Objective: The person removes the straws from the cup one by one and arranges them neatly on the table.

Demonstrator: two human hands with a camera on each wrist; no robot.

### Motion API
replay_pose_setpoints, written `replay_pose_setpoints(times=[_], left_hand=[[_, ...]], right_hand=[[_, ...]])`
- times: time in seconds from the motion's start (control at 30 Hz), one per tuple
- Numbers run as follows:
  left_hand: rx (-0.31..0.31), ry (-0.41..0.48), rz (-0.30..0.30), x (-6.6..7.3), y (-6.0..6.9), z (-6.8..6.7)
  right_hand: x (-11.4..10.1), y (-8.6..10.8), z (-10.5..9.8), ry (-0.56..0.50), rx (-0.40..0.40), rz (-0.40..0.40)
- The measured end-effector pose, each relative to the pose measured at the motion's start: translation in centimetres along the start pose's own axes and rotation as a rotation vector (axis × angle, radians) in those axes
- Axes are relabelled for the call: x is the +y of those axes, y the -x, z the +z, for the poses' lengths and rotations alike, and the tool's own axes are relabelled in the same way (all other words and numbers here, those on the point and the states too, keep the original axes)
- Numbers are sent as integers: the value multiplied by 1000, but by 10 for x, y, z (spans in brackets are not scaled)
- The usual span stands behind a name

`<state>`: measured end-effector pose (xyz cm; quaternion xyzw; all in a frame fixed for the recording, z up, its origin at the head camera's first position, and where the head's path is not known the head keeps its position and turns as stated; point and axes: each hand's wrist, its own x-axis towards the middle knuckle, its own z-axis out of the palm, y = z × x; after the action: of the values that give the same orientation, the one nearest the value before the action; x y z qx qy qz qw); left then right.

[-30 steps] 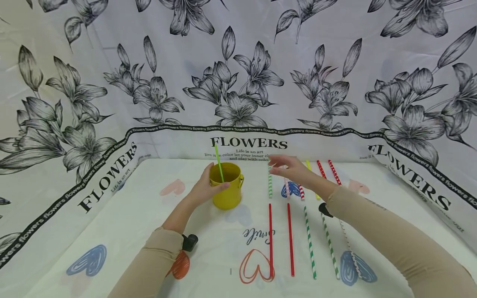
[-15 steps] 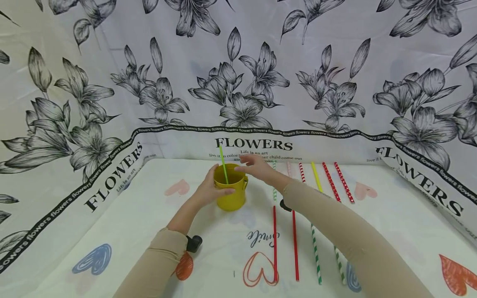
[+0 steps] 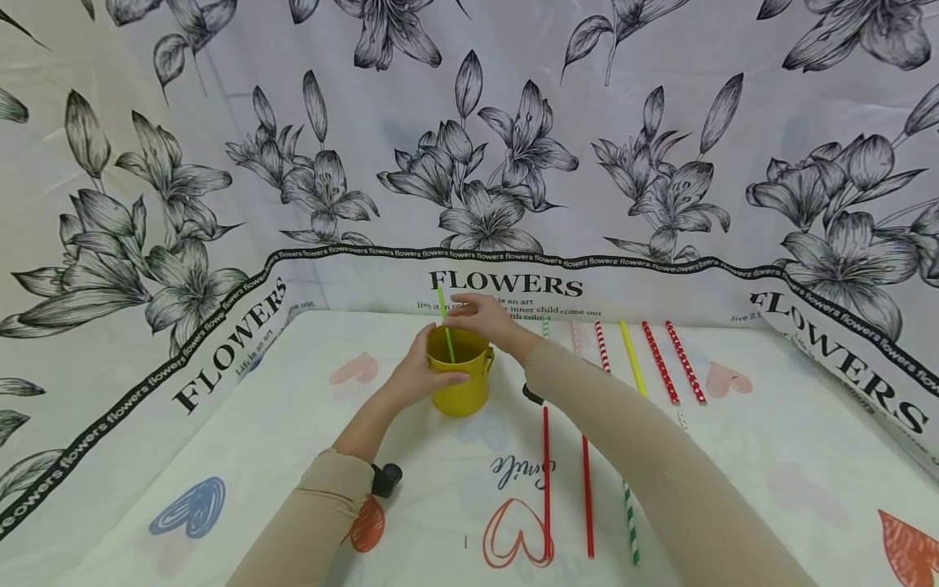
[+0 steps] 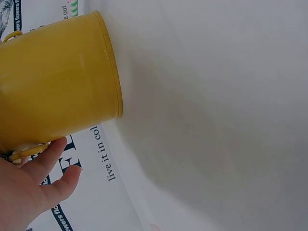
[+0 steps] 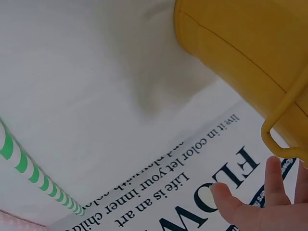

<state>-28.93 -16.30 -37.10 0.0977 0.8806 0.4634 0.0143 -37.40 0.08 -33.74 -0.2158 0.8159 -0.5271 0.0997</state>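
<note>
A yellow metal bucket (image 3: 460,391) stands upright on the table, and one light green straw (image 3: 447,330) leans inside it, its top above the rim. My left hand (image 3: 420,371) grips the bucket's left side, thumb across the front and fingers round the back; in the left wrist view some fingers (image 4: 55,178) show beside the bucket's handle ring. Over the rim on the right, my right hand (image 3: 480,316) has its thumb and index fingertips spread right at the straw; whether they touch it is unclear. Loose fingers (image 5: 274,185) appear below the bucket's wire handle (image 5: 284,115) in the right wrist view.
To the right, straws lie in two rows: a yellow straw (image 3: 632,356) and red dotted straws (image 3: 661,363) at the back, red straws (image 3: 546,481) and a green-striped straw (image 3: 631,522) nearer. My right forearm (image 3: 638,456) covers part of them. A flower-printed curtain (image 3: 513,122) rises behind.
My right hand has moved left from above the back row of straws to the bucket's rim, beside the green straw. My left hand keeps its grip on the bucket.
</note>
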Motion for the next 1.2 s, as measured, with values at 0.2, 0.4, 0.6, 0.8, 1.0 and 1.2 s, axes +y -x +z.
replay_pose_setpoints(times=[0.2, 0.4, 0.6, 0.8, 1.0, 1.2], left_hand=[[-6, 5, 11, 1, 1, 0], [-1, 5, 30, 0, 0, 2], [11, -4, 18, 1, 0, 2], [9, 19, 14, 0, 0, 1], [9, 24, 10, 1, 1, -1], [-5, 37, 5, 1, -2, 0]], right_hand=[[1, -8, 7, -2, 16, 15], [0, -6, 8, 5, 54, 5], [1, -5, 3, -29, 103, 4], [-3, 6, -12, -158, 146, -32], [-13, 18, -29, -200, 203, -85], [-23, 33, -45, -244, 265, -93]])
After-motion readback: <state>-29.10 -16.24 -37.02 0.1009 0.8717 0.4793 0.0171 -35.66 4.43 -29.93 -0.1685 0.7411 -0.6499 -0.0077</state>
